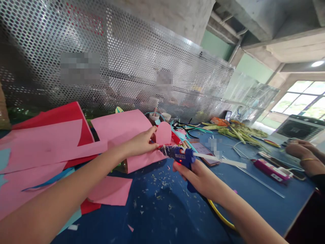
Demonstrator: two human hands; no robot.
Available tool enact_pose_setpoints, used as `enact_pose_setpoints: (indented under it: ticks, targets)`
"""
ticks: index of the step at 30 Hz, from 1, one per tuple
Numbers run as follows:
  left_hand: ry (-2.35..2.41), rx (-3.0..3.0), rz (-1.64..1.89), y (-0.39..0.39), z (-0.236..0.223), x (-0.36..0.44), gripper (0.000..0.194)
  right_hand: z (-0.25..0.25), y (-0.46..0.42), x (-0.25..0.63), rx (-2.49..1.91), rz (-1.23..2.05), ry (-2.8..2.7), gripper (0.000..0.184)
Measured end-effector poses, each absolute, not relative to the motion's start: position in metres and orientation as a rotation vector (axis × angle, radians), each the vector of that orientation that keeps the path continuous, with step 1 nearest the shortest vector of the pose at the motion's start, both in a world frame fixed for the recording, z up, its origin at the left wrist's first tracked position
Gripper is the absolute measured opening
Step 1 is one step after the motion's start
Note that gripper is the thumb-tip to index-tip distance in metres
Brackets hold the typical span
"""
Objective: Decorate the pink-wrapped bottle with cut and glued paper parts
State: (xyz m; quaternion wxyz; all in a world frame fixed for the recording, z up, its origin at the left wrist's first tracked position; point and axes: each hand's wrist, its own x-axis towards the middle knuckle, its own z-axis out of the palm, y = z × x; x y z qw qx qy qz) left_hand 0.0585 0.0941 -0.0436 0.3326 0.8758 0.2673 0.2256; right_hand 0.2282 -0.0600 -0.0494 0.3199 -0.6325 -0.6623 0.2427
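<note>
My left hand point(142, 142) pinches a small rounded pink paper cutout point(164, 133) and holds it up over the blue table point(162, 210). My right hand point(196, 176) grips a blue hot glue gun point(184, 157) with a lit red light. Its nozzle points left and sits at the lower edge of the cutout. A white glue stick point(220, 160) juts from the back of the gun.
Large pink and red paper sheets point(50, 142) cover the left of the table, with paper scraps scattered in front. Green stems point(238, 132), cups and a phone point(203, 149) lie behind. Another person's hands point(302, 149) rest at the right edge near a pink power strip point(270, 169).
</note>
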Motion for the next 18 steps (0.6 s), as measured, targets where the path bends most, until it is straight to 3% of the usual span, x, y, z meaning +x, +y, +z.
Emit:
enact_pose_setpoints:
  ticks: [18]
  targets:
    - [0.691, 2.306, 0.602, 0.0931, -0.044, 0.059, 0.043, -0.0495, -0.0612, 0.2278, -1.677, 0.546, -1.723, 0.035]
